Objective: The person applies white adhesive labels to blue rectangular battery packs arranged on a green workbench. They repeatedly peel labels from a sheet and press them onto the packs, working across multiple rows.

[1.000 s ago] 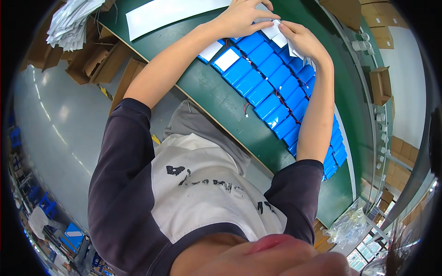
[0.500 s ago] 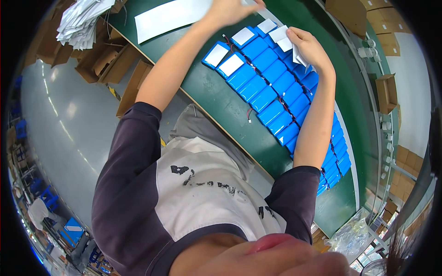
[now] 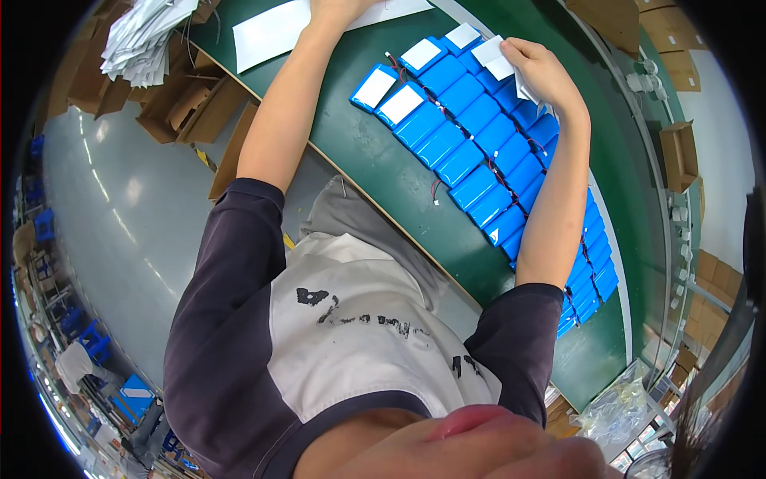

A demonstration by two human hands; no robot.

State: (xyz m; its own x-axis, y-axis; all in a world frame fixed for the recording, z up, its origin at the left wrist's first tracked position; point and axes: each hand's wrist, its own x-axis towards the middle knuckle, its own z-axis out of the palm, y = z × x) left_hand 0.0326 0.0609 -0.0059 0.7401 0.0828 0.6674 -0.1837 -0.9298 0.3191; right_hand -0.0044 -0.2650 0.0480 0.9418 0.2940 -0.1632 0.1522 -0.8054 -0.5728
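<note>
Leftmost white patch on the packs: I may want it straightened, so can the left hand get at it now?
Probably yes: nothing stands between the left hand and that patch, and the right hand is off to the right. The frame partly cuts off the left hand, hiding whether it's free.

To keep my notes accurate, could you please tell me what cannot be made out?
Head view, left hand: fingers, cut off by the upper edge.
Head view, white pieces in the right hand: their number, as they overlap and the hand covers parts.
Head view, blue packs: those behind the right forearm.
Head view, long white sheet: its upper part, cut off by the edge.
</note>
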